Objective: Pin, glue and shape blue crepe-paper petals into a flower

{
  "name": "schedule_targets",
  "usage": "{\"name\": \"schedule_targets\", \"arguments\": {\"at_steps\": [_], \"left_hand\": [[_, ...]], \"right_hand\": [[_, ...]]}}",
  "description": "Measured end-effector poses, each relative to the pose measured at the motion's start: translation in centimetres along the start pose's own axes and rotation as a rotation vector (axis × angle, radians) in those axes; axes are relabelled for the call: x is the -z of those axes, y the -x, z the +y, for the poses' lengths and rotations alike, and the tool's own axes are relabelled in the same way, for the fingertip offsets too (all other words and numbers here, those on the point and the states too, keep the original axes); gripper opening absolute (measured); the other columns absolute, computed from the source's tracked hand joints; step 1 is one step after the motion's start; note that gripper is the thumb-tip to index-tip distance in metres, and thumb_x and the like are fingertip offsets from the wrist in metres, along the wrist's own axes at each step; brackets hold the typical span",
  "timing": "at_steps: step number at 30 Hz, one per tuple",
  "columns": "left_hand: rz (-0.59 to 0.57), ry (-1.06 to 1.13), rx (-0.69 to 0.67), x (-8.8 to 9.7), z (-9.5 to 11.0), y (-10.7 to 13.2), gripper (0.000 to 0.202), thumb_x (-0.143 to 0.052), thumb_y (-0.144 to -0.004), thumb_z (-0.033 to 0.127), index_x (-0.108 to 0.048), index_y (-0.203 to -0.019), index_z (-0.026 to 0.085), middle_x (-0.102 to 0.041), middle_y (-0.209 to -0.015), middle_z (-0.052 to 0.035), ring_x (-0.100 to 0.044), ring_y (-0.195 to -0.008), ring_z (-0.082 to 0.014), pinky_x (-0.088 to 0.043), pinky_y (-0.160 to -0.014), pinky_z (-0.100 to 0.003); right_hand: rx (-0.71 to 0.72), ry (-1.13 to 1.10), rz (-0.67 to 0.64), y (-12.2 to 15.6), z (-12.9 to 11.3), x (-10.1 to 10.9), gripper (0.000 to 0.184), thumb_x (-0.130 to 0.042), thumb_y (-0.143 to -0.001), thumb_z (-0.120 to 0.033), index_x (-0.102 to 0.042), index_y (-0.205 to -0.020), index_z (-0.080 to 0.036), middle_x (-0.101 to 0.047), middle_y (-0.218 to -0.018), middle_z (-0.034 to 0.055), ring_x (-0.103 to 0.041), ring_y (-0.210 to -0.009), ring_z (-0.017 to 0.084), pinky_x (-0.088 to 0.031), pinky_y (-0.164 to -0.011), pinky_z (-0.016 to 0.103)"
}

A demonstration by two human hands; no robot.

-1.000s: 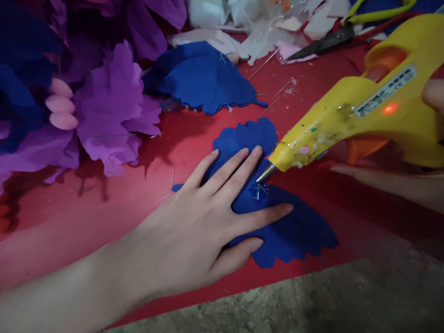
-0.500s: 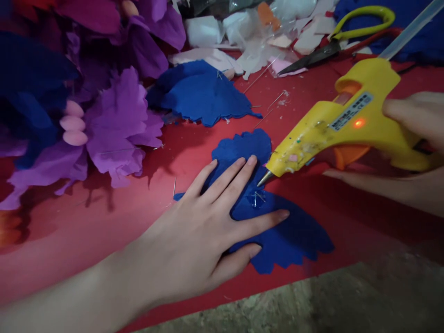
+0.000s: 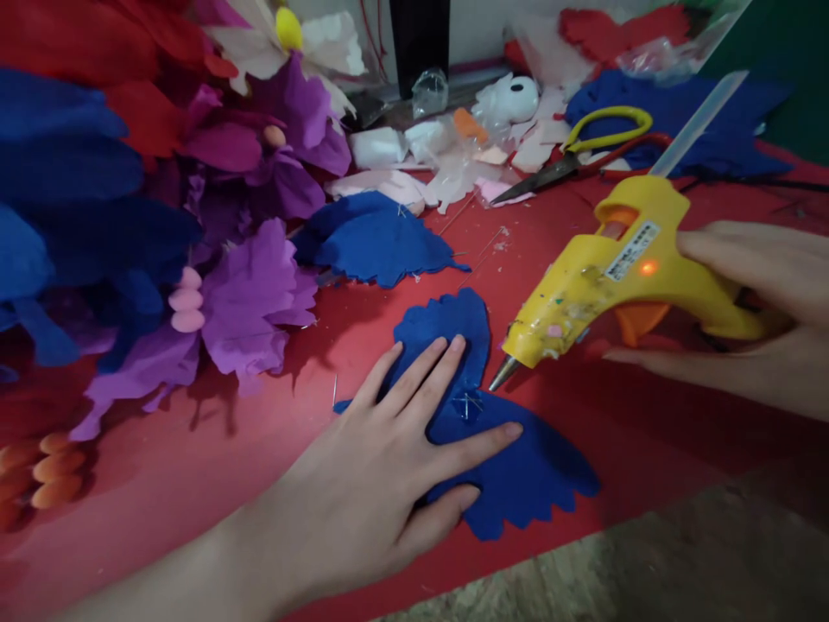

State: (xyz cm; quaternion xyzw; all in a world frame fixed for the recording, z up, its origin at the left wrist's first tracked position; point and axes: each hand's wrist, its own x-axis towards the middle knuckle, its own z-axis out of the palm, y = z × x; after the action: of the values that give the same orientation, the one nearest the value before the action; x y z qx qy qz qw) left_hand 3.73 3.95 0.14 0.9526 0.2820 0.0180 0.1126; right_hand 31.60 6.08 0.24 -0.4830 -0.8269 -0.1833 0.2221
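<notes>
My left hand point(image 3: 389, 449) lies with spread fingers on a blue scalloped butterfly cutout point(image 3: 550, 462), pressing it flat on the red tabletop point(image 3: 213, 484). Crossed thin wires point(image 3: 467, 406) sit in a shiny patch of glue at the cutout's middle. From the right, my right hand point(image 3: 770, 302) grips a yellow glue gun point(image 3: 576, 285) by its handle. An orange light glows on the gun's side, and a clear glue stick point(image 3: 703, 121) juts from its back. Its metal nozzle point(image 3: 503, 373) points down close to the cutout's edge, just right of the glued wires.
Purple butterflies point(image 3: 243, 294) with pink bead bodies crowd the left, beside blue and red ones. Behind the cutout lies another blue folded piece point(image 3: 389, 238). Scissors point(image 3: 550, 177) with yellow and red handles rest among scraps at the back. The table's front edge runs along the lower right.
The camera view has tilted up, showing more of the back. The glue gun's nozzle has drawn slightly away to the right of the wires. My left hand stays on the cutout.
</notes>
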Motion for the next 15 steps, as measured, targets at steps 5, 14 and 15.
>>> {"name": "schedule_targets", "arguments": {"at_steps": [5, 14, 15], "left_hand": [[-0.013, -0.047, -0.023, 0.2, 0.1, 0.0, 0.046, -0.039, -0.087, 0.032, -0.029, -0.132, 0.035, -0.032, -0.138, -0.0161, -0.016, -0.131, -0.0324, -0.032, -0.094, -0.058], [0.116, -0.007, -0.058, 0.6, -0.1, 0.9, 0.043, -0.038, -0.087, 0.027, -0.036, -0.129, 0.027, -0.022, -0.142, -0.0173, -0.016, -0.131, -0.0331, -0.027, -0.096, -0.058], [0.176, 0.020, -0.035, 0.6, -0.1, 1.2, 0.040, -0.035, -0.086, 0.023, -0.041, -0.126, 0.024, -0.028, -0.140, -0.0157, -0.021, -0.130, -0.0311, -0.023, -0.099, -0.058]], "right_hand": [[0.014, 0.024, 0.010, -0.8, -0.8, 0.2, 0.063, -0.035, -0.078, -0.062, -0.055, -0.094, -0.005, -0.061, -0.084, 0.0128, -0.059, -0.075, 0.016, -0.045, -0.060, 0.023], [0.022, -0.038, 0.068, -1.7, -0.3, -0.2, 0.065, -0.029, -0.079, -0.064, -0.058, -0.085, -0.006, -0.062, -0.065, 0.0057, -0.053, -0.047, 0.008, -0.041, -0.041, 0.019], [-0.001, -0.056, 0.066, -1.6, -0.2, -0.2, 0.065, -0.030, -0.079, -0.064, -0.059, -0.086, -0.006, -0.062, -0.066, 0.0058, -0.054, -0.048, 0.009, -0.042, -0.042, 0.019]]}}
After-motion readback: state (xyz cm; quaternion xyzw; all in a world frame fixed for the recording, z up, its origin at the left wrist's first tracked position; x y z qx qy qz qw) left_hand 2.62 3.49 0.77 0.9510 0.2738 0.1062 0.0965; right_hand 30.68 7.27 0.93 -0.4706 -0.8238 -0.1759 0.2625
